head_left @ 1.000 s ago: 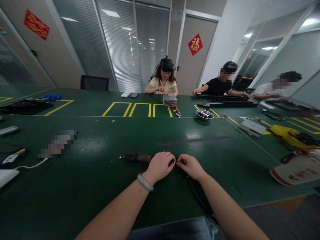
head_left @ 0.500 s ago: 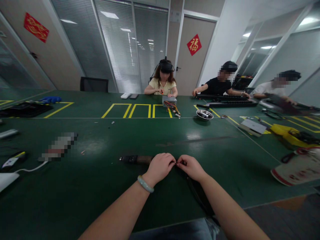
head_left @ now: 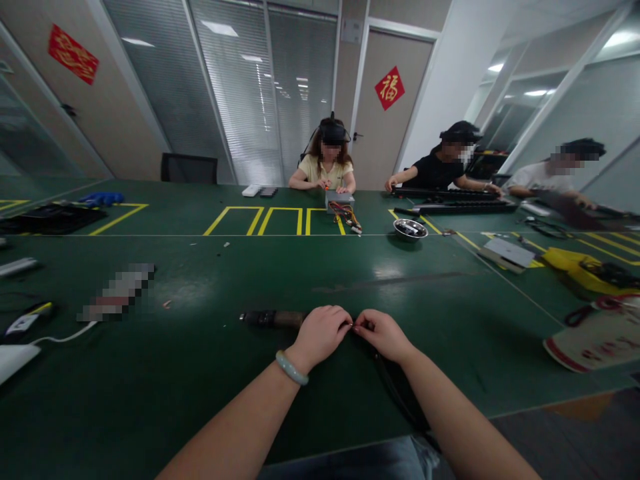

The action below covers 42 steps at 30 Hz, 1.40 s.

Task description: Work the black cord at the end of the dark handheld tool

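A dark, tube-shaped tool [head_left: 275, 319] lies across the green table [head_left: 200, 380], its metal tip pointing left and its other end hidden by my hands. My left hand [head_left: 325, 332], with a pale bangle at the wrist, rests over the tool's right part, fingertips pinched together. Close beside it on the right, my right hand [head_left: 383, 332] is also pinched. The fingertips of both hands nearly meet at something too small to make out. A black cable [head_left: 395, 390] runs from under my right hand towards the table's front edge.
Across the table, a person handles a grey box with coloured wires [head_left: 340, 202]. A metal bowl [head_left: 410, 229] stands right of it. Two more people sit at the far right. A white bag [head_left: 595, 337] lies at the right; a white cable [head_left: 65, 339] is at the left.
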Motion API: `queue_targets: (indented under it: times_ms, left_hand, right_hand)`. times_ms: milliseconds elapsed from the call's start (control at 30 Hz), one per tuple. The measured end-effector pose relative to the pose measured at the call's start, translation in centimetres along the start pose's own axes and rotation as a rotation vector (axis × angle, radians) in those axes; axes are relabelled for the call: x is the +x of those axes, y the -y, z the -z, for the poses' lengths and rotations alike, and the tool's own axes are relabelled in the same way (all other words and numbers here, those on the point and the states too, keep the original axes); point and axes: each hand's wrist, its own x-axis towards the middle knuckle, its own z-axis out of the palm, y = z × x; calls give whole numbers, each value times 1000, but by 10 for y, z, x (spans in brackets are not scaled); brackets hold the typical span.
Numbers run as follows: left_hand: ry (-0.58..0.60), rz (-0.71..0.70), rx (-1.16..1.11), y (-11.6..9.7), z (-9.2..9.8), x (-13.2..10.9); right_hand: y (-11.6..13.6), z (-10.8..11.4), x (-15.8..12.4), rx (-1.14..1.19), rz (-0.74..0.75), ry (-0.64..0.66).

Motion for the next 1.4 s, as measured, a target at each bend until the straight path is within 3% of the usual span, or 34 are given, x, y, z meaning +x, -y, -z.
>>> queue_targets:
  times_ms: [967,1400]
  left_hand:
    - [-20,20,57,0,-6,0]
    - [-9,16,33,-4,0,0]
  right_hand:
    - [1,0,1,-5,-5,-1]
    - [1,2,0,-18,-7,7]
